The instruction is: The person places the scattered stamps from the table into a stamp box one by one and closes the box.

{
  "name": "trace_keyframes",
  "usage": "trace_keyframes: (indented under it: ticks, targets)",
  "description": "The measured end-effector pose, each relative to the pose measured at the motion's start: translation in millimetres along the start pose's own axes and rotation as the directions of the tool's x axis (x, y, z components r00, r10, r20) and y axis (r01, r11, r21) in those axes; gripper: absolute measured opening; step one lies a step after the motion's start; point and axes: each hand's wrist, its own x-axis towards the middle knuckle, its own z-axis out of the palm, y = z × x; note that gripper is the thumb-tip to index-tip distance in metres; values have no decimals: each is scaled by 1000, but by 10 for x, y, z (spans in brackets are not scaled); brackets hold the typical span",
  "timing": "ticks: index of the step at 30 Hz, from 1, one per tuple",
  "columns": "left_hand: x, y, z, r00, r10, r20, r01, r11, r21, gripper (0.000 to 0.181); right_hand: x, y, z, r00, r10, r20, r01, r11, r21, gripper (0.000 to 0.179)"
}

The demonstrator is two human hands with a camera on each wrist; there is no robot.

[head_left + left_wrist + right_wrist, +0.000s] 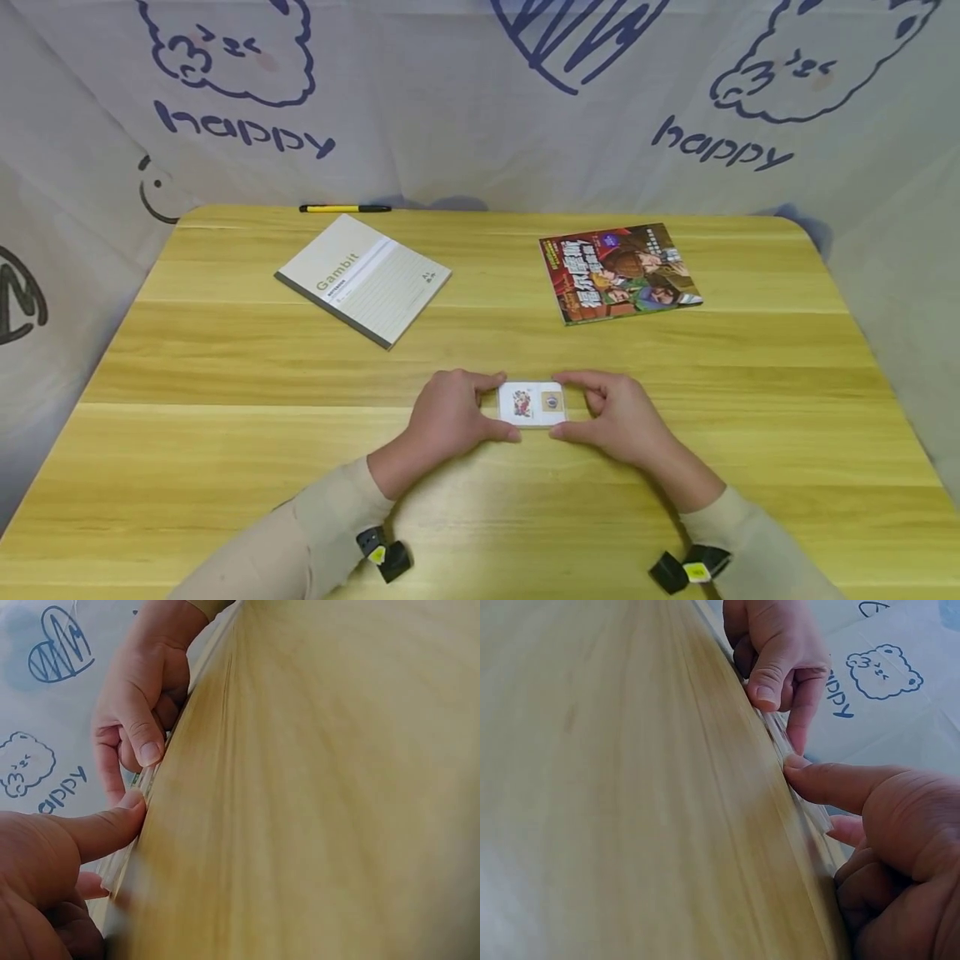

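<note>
A small flat clear plastic case [532, 405] with a white face and two little printed pictures lies level at the tabletop in the head view. My left hand [448, 414] pinches its left end, thumb on the near edge and a finger on the far edge. At the opposite end my right hand [624, 419] grips it the same way. Both wrist views show the case's thin edge [810, 810] low against the table, partly hidden by the fingers. Whether it touches the wood is hard to tell.
A notebook [363, 279] marked Gambit lies at the back left, with a yellow and black pen [345, 208] behind it by the table's far edge. To the back right is a colourful comic-style book [621, 273]. Printed white cloth [450, 100] hangs around the wooden table [225, 367].
</note>
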Motion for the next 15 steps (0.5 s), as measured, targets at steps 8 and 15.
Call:
trace_keyframes:
  ticks: [8,15]
  targets:
    - [14,-14,-18,1000,-11,28,11,1000,-21,77,24,-9,3,1000,-10,1,10,1000,-8,64]
    - [12,4,-22,998,-16,53,17,1000,-18,80,22,-23,-1,1000,-7,11,8,999,-43,68]
